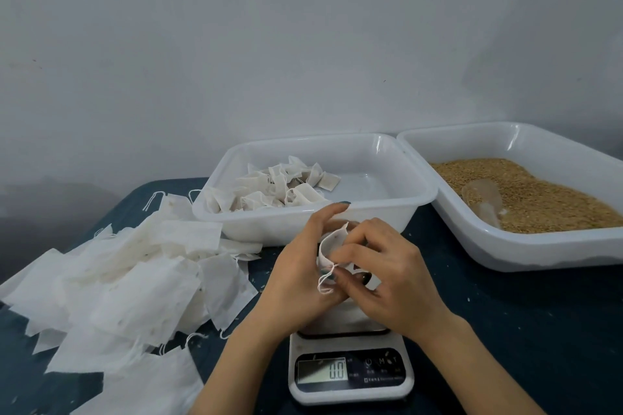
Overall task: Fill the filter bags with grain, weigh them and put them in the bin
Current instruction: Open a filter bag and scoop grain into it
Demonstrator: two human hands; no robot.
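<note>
A small white bag [332, 242] of thin, soft paper is pinched between the left hand [300, 266] and the right hand [391, 280], just above the scale [350, 381]. The bag is bent into a curve. Its long side runs away from the person, toward the bin [371, 217]. A thin string [324, 285] loops down at its near end. The bin is smooth, square and made of white plastic, and plump bags [279, 189] are piled in it. Rough brown grain [539, 192] is heaped in a tray [505, 254].

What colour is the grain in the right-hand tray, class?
Golden brown. The grain shows best in the head view, the only one.
</note>
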